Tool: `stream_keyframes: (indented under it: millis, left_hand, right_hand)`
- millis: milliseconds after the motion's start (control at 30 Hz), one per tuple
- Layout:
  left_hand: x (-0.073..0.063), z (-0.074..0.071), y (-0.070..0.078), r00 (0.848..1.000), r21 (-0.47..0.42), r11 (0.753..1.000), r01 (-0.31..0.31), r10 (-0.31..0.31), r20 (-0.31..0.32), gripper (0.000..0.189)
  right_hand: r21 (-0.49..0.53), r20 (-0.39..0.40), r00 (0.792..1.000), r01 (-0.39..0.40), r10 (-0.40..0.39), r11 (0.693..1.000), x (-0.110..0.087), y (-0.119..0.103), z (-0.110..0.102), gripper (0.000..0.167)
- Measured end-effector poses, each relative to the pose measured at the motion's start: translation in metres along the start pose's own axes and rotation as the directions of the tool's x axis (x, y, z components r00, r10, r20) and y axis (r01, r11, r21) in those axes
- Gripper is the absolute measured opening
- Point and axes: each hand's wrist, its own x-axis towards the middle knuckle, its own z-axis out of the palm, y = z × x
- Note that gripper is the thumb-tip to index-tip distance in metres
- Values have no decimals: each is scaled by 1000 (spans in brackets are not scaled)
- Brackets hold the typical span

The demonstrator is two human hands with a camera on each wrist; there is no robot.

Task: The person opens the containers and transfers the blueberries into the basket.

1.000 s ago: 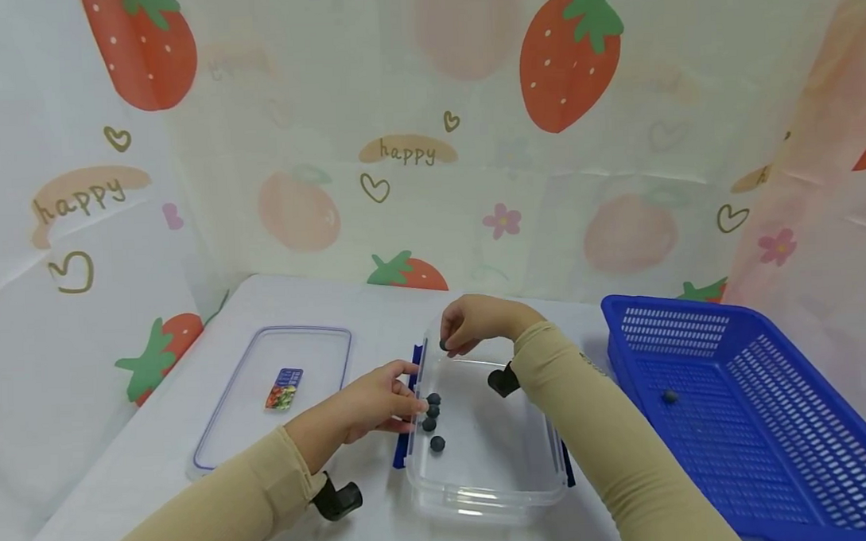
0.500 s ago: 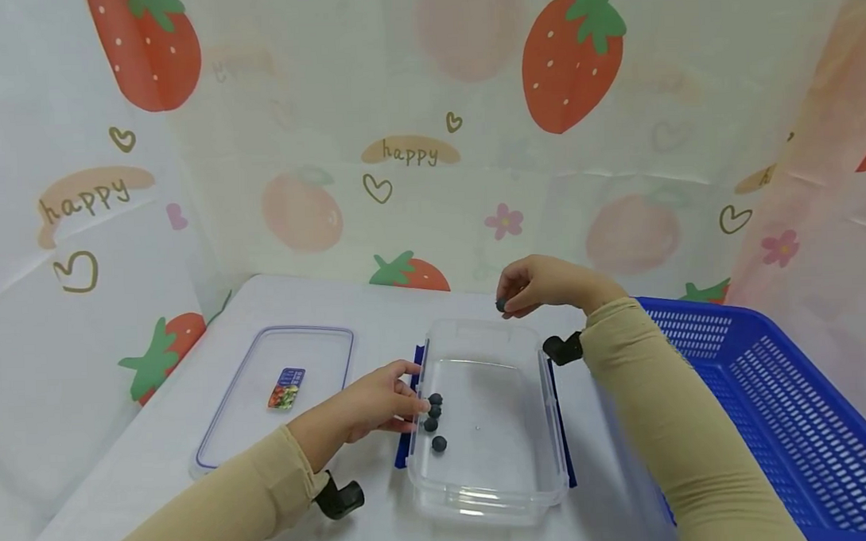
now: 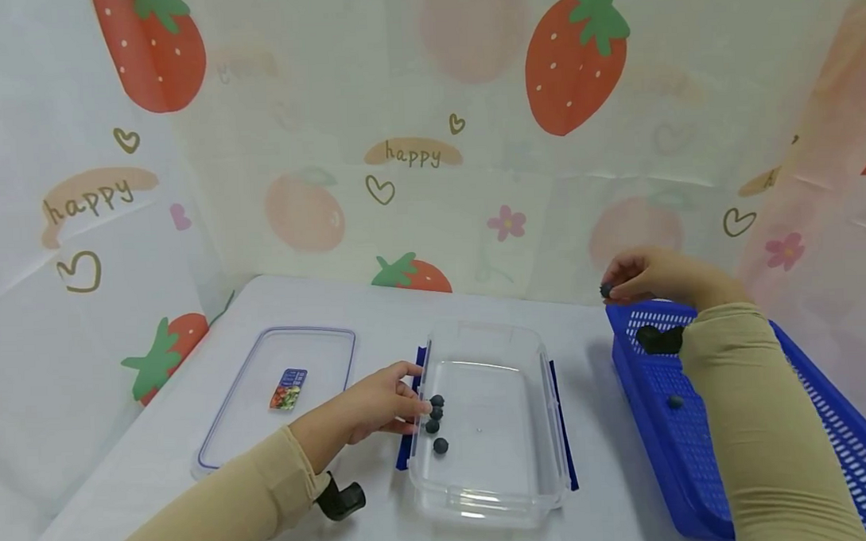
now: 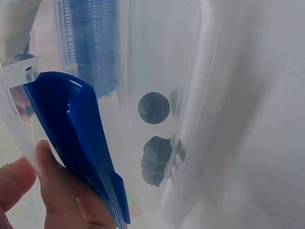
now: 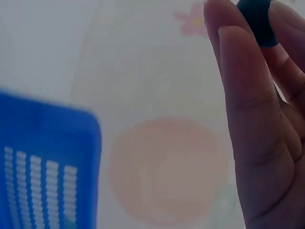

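Note:
My right hand (image 3: 655, 277) pinches a dark blueberry (image 3: 606, 290) between thumb and fingertips, above the far left corner of the blue basket (image 3: 643, 454). In the right wrist view the same blueberry (image 5: 259, 21) shows between the fingertips. My left hand (image 3: 380, 404) holds the left wall of the clear plastic box (image 3: 489, 436), thumb over the rim and fingers by its blue clip (image 4: 71, 129). Inside the box, several blueberries (image 3: 441, 446) lie along the left side near my thumb. One more blueberry (image 3: 675, 402) rests on the basket floor.
A clear lid (image 3: 245, 420) with a purple-blue edge lies on the white table (image 3: 377, 312) left of the box. On it is a small printed label (image 3: 289, 388). A fruit-patterned curtain (image 3: 431, 207) hangs behind the table.
My right hand has carried the blueberry from the box's far left corner rightward to above the basket's far corner. My left hand stays at the box wall.

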Motion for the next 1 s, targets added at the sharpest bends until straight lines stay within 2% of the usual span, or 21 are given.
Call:
stream_keyframes:
  millis: [167, 400, 633, 867, 1000]
  left_hand:
    - [2, 0, -1, 1000, 4, 1000, 5, -5, -6, 62]
    - [2, 0, -1, 1000, 6, 1000, 7, -7, -10, 63]
    - [1, 0, 0, 1000, 6, 1000, 5, -5, -7, 63]
    - [2, 0, 1, 1000, -3, 1000, 5, -5, -2, 63]
    - [2, 0, 0, 1000, -5, 1000, 3, -3, 1, 63]
  right_hand:
    - [87, -2, 1000, -19, 20, 996, -15, 26, -16, 22]
    - [203, 3, 998, -63, 64, 977, -23, 56, -20, 16]
    - [235, 34, 997, -70, 64, 969, -28, 79, -21, 13]
    - [286, 72, 991, -126, 110, 950, -28, 97, -20, 16]
    - [275, 65, 990, -135, 122, 952, -27, 102, -19, 16]
